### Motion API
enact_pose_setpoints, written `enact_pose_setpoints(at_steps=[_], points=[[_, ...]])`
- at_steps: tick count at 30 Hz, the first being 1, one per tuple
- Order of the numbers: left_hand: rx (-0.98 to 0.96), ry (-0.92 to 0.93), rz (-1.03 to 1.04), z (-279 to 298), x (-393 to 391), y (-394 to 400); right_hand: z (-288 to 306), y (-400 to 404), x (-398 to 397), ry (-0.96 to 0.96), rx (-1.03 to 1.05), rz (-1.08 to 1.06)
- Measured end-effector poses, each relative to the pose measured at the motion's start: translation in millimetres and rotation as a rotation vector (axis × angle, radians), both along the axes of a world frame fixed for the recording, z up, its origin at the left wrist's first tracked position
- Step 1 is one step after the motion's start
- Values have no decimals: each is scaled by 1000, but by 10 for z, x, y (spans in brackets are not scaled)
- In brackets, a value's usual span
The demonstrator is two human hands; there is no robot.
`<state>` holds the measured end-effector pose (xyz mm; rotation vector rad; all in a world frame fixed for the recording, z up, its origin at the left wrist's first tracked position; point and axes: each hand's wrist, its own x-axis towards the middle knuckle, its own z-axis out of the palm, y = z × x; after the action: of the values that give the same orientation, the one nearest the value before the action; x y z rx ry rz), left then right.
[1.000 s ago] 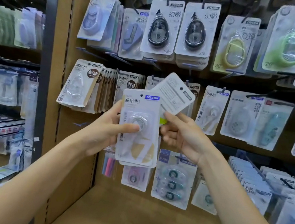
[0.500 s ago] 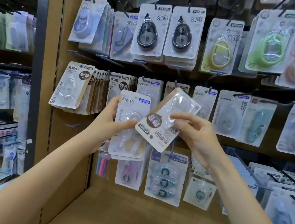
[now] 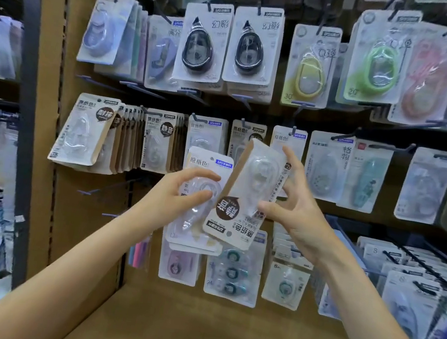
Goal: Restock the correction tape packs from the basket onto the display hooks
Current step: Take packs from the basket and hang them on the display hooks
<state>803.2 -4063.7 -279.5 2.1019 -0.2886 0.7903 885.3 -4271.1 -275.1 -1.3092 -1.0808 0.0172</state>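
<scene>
Clearly the restocking is partway through at best: the hooks across the wall already carry many packs, yet both hands are occupied and no basket shows in view, so how many packs remain cannot be told. The left hand (image 3: 179,191) has its fingers curled round a small stack of packs (image 3: 194,222), held upright in front of the lower rows. The right hand (image 3: 290,216) pinches a single pack (image 3: 247,198) by its edges, thumb low and fingers high, the pack turned upside down with its hang hole at the bottom and tilted, overlapping the stack's right side. This pack has yet to be turned upright and slid onto a hook; the matching brown-labelled packs (image 3: 160,143) hang in the middle row, just above and left of the hands. Compared with half a second earlier, the single pack stands steeper, closer to vertical, and the right hand's fingers spread wider along its edge, while the left hand's stack sits much as before.
</scene>
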Motion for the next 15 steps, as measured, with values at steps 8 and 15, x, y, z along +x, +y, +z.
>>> enact_pose_setpoints(at_steps=[8, 15], points=[[-184, 50, -114, -76, 34, -144, -26, -34, 75, 263, 227, -152], [-98, 126, -148, -58, -9, 43, -44, -14, 138, -132, -293, -625]])
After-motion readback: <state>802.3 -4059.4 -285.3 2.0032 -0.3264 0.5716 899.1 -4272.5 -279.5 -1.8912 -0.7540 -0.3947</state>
